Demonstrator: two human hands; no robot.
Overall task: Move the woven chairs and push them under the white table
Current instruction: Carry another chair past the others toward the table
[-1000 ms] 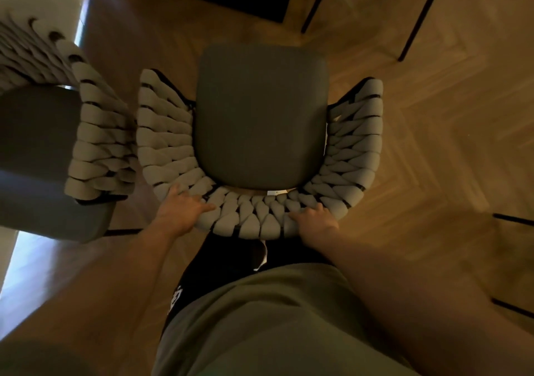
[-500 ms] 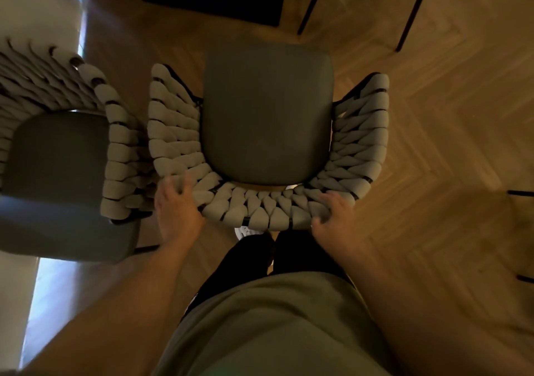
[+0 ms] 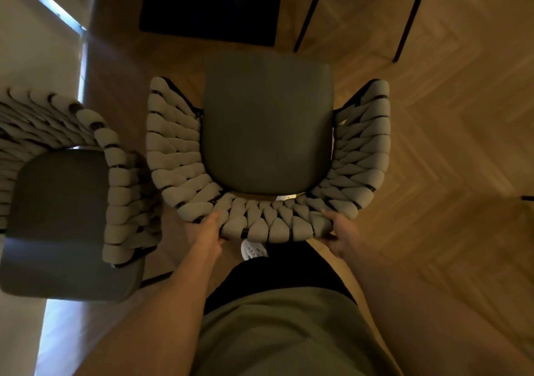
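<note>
Where both hands clasp, the woven chair point(image 3: 267, 133)'s backrest inside each grip.

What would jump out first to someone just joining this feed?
The woven chair in the centre, seen from above, with its dark seat and thick grey woven backrest. Both hands grip the backrest's near rim: the left hand at its left corner, the right hand at its right. A second woven chair stands close beside it on the left, half under the white table.
</note>
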